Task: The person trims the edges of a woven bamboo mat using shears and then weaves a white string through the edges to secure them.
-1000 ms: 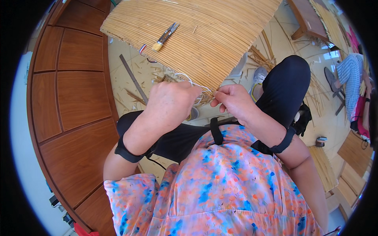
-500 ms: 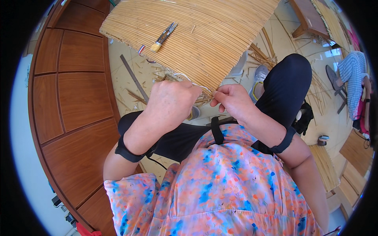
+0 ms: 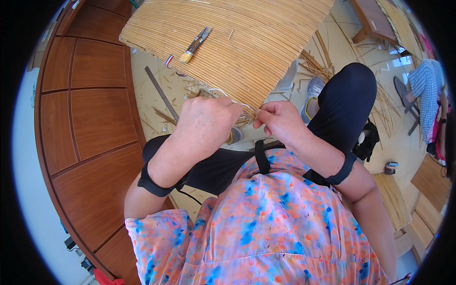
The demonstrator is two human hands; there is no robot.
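Observation:
A mat of parallel straw-coloured reeds (image 3: 237, 57) stretches out in front of me, its near corner between my hands. My left hand (image 3: 206, 121) is closed just left of that corner, knuckles up; its fingertips are hidden, so what they grip does not show. A white cord (image 3: 219, 90) runs along the mat's near edge, past the left knuckles towards the corner. With thumb and forefinger, my right hand (image 3: 284, 121) pinches the tip of the corner, where reed ends and cord meet. On the mat lies a pair of dark-handled cutters (image 3: 196, 43) with a yellowish wrapped end.
Wooden panelled cabinet fronts (image 3: 102, 102) stand close on my left. Reed offcuts (image 3: 316, 66) and a dark flat strip (image 3: 161, 92) litter the tiled floor. A striped ribbon (image 3: 169, 61) hangs at the mat's left edge. At the right, a person in checked trousers (image 3: 424, 88) sits nearby.
The mat and the cutters on it have shifted very slightly left in view. Both hands keep nearly the same place and grip.

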